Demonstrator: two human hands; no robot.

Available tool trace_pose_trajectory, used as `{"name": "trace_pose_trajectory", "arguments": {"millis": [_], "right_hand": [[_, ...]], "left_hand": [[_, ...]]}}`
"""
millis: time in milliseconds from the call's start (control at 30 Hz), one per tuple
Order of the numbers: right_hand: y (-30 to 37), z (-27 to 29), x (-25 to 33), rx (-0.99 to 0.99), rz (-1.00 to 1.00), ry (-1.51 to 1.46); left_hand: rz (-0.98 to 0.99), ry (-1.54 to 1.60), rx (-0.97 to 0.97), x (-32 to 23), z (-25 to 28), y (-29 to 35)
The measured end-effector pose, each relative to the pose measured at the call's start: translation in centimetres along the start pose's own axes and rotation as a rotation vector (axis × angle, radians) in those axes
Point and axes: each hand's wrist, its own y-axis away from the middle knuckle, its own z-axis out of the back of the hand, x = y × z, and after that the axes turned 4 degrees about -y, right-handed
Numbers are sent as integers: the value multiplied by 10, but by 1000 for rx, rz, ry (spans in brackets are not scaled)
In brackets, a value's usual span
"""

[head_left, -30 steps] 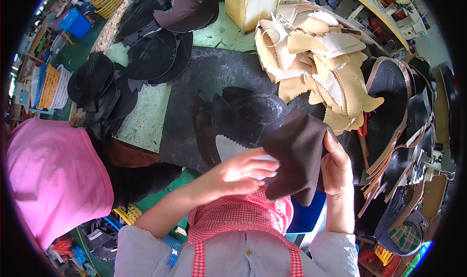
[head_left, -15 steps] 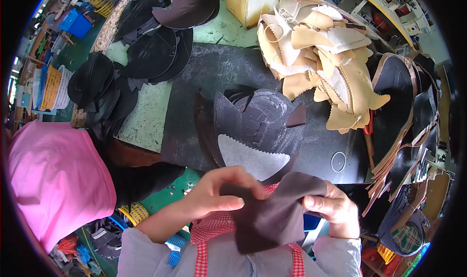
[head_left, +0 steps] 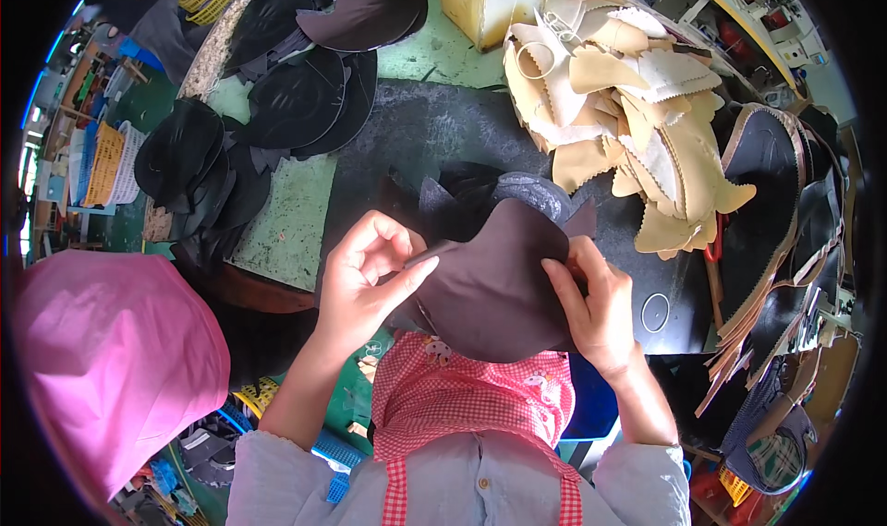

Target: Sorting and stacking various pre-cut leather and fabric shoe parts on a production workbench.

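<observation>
Here, hands [head_left: 601,312] pinching brown piece [head_left: 494,290], partly hiding dark stack [head_left: 531,190]; tan pile [head_left: 667,161] beyond

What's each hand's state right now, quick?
Left hand: closed, thumb and finger pinching the left edge of a dark brown piece.
Right hand: closed, holding the same piece by its right edge.

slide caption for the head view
Left hand and right hand hold a brown piece, tan pieces heaped beyond.

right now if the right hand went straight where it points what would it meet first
Past the brown piece it holds, the right hand would probably meet the dark pile behind; depth is unclear.
</observation>
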Motion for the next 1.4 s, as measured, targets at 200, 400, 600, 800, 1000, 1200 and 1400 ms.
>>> {"name": "trace_pose_trajectory", "arguments": {"millis": [200,400,600,800,1000,1200,1400], "right_hand": [[16,2,-8,-31,-46,-223],[23,26,-18,267,115,-339],[20,58,7,792,201,-447],[14,31,42,301,-45,-514],[8,2,58,79,171,-400],[12,-3,57,75,181,-407],[12,2,59,62,82,-407]], "left_hand": [[-102,58,67,-6,0,6],[-248,11,216,-19,1,16],[-468,-291,375,-32,-2,26],[-604,-309,260,-31,-19,29],[-943,-431,130,-20,-34,21],[-723,-491,73,-25,-33,17],[-694,-554,60,-30,-35,19]]}}
